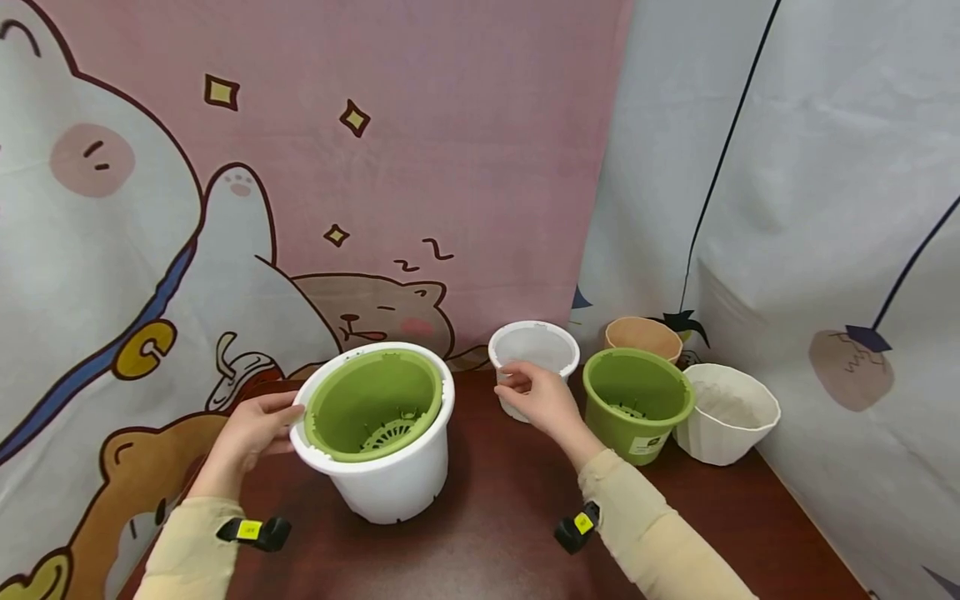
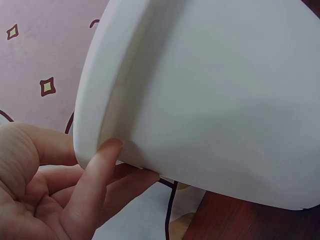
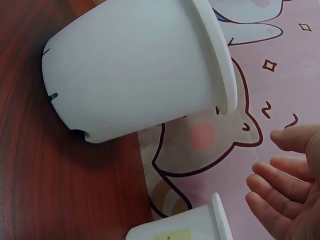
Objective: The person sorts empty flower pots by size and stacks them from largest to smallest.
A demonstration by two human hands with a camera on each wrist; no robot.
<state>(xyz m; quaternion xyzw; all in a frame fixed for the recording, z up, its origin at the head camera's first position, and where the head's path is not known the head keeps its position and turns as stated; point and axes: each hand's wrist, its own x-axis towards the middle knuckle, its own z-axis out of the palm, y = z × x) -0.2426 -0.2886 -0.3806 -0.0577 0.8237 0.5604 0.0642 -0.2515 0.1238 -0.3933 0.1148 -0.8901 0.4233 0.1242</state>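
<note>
My left hand (image 1: 257, 429) pinches the rim of a large white plant pot (image 1: 397, 483). The left wrist view shows the thumb under the lip (image 2: 92, 105) and the other fingers around the edge. A green plant pot (image 1: 352, 400) with a slotted bottom sits inside the white one. My right hand (image 1: 542, 400), its fingers loosely bent, is in front of a smaller white pot (image 1: 517, 411) in the head view. In the right wrist view that hand (image 3: 287, 185) holds nothing, apart from both the large pot (image 3: 135, 65) and the small one (image 3: 185, 227).
To the right stand another green pot (image 1: 626, 425) with a label, an orange pot (image 1: 641, 333) partly hidden behind it, and a cream faceted pot (image 1: 723, 437). All are on a dark red-brown table (image 1: 495, 533). Printed cloth (image 1: 465, 150) hangs at the back and sides.
</note>
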